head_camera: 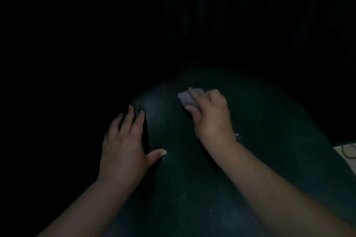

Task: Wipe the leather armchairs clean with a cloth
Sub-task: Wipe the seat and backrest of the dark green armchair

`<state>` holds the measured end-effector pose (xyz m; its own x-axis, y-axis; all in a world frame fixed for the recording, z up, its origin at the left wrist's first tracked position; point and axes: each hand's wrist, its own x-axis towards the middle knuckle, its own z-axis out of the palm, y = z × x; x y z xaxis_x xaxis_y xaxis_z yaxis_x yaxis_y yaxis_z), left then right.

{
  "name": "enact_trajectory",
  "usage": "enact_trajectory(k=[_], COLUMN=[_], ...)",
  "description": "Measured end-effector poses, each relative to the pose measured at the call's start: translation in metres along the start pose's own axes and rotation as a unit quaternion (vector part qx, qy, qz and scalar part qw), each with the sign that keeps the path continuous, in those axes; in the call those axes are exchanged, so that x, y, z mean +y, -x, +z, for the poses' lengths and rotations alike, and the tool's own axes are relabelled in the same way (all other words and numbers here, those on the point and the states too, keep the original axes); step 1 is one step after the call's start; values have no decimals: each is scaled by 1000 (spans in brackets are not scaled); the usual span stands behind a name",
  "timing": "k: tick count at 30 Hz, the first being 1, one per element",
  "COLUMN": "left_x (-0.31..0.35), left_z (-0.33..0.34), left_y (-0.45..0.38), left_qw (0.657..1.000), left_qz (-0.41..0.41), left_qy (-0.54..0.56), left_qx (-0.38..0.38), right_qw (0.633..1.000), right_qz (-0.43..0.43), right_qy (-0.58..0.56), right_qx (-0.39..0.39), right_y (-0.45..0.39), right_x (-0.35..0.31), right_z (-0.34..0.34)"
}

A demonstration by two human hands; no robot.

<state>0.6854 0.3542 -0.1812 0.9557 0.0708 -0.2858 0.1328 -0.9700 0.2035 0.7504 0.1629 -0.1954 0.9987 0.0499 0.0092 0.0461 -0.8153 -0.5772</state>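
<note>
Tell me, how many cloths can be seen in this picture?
1. The cloth lies under the right hand on the dark armchair. The left hand holds none. Darkness may hide others.

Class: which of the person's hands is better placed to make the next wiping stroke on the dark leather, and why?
Right. The right hand already holds the cloth on the leather armchair; the left hand lies flat, bracing.
</note>
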Motion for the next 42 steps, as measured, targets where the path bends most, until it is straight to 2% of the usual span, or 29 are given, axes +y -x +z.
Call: enact_trajectory(k=[2,3,6,8,11,14,18,20,23,25,27,31,33,35,37,42], left_x=[1,1,5,9,19,25,30,34,36,36,37,38,38,35,34,36], left_z=[-2,-3,-5,-6,-7,-7,-2,1,5,7,9,11,9,8,7,7], left_y=[-1,-1,1,3,8,11,14,18,22,23,23,25,27,28,28,30], left_qw=[1000,1000,1000,1000,998,997,996,996,995,994,995,995,994,993,992,992], left_qz=[1,0,5,23,56,71,76,84,93,96,94,94,100,109,115,113], left_qy=[-1,-3,-4,-3,-1,0,7,9,14,10,7,8,10,5,1,-13], left_qx=[-2,-2,0,2,-11,-22,-37,-39,-46,-42,-36,-33,-37,-44,-50,-49], right_qw=[998,997,999,999,995,985,998,999,987,978,985,999,996,985,980,998], right_qz=[49,59,5,-21,50,123,33,24,126,174,149,27,49,119,149,50], right_qy=[21,37,22,5,58,87,43,30,6,-1,29,12,38,54,65,29], right_qx=[43,36,-30,-25,56,81,35,30,100,113,81,34,64,112,117,34], right_y=[-2,0,15,19,14,20,44,45,39,43,53,73,68,67,75,101], right_x=[13,14,-1,-4,25,48,25,27,59,69,53,18,38,64,69,20], right_z=[-9,-10,-1,-3,-24,-37,-14,-19,-39,-44,-32,-14,-27,-44,-47,-16])
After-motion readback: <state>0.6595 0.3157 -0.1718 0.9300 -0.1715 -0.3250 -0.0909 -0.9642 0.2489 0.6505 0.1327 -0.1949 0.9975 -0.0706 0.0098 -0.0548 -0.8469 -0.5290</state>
